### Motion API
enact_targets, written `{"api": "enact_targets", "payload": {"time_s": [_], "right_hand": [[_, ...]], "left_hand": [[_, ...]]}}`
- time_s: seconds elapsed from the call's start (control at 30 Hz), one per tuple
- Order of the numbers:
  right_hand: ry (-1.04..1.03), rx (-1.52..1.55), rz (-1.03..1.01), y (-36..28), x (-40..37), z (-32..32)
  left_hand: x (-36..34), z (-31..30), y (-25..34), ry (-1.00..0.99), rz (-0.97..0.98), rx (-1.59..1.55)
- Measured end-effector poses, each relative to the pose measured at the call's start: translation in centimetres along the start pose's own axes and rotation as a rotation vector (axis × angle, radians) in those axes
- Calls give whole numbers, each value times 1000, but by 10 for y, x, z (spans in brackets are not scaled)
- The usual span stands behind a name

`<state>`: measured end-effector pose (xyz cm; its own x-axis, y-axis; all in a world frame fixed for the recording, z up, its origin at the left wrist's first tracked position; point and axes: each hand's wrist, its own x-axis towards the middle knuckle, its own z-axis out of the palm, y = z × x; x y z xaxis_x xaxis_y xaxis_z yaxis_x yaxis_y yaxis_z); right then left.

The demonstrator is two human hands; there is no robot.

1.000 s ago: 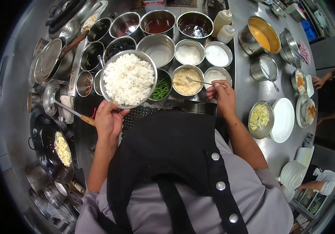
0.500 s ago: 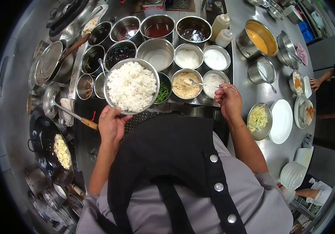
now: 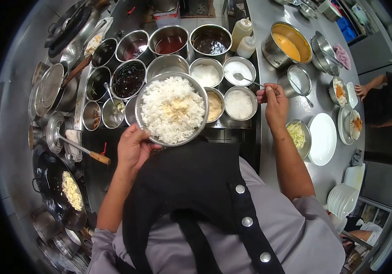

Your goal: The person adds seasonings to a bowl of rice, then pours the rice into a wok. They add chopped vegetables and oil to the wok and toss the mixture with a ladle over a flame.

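My left hand (image 3: 134,147) grips the rim of a metal bowl (image 3: 137,112) heaped with white rice (image 3: 166,121). A pale yellow-brown powder (image 3: 180,108) lies on top of the rice. The fingers of my right hand (image 3: 273,102) are closed on the handle of a spoon (image 3: 251,81). Its bowl end is over a metal pot of fine white seasoning (image 3: 239,67). Nearer me stands a pot of coarser white granules (image 3: 240,104). Partly hidden behind the rice bowl is the pot of yellow-brown powder (image 3: 214,107).
Pots of dark and red sauces (image 3: 169,43) line the back, beside squeeze bottles (image 3: 241,34). At left a wok (image 3: 52,182) holds cooked egg (image 3: 71,192). The right counter carries a white oval plate (image 3: 322,139), shredded cabbage (image 3: 296,135) and stacked plates (image 3: 342,201). Another person's hand (image 3: 362,92) is at far right.
The spoon has gone from the yellow-brown powder pot to the white seasoning pot behind it. Powder now lies on the rice. The rice bowl has shifted right in the view.
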<state>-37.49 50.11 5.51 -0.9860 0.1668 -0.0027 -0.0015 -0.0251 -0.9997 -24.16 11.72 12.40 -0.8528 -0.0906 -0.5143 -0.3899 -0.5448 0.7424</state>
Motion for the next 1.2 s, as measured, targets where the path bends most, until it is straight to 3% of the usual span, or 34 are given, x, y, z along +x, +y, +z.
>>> {"api": "enact_targets", "payload": {"time_s": [0.13,0.2,0.3,0.73,0.8,0.87,0.93,1.07,1.2], "right_hand": [[12,84,85,28,15,3],[97,340,283,33,21,-1],[131,463,321,35,27,-16],[80,522,327,9,25,-15],[-105,541,210,-27,12,-2],[-143,384,97,-47,4,14],[-109,31,-125,-51,7,21],[-147,41,-43,-18,18,17],[-89,49,33,-7,17,9]], "left_hand": [[2,-3,0,59,143,-26],[4,-17,-2,32,134,7],[4,-25,-2,85,167,-19],[12,-25,-9,174,209,18],[23,-10,-12,230,205,132],[34,9,-9,182,137,172],[42,18,-9,104,46,94],[23,28,2,60,20,42],[1,12,12,98,121,-20]]}}
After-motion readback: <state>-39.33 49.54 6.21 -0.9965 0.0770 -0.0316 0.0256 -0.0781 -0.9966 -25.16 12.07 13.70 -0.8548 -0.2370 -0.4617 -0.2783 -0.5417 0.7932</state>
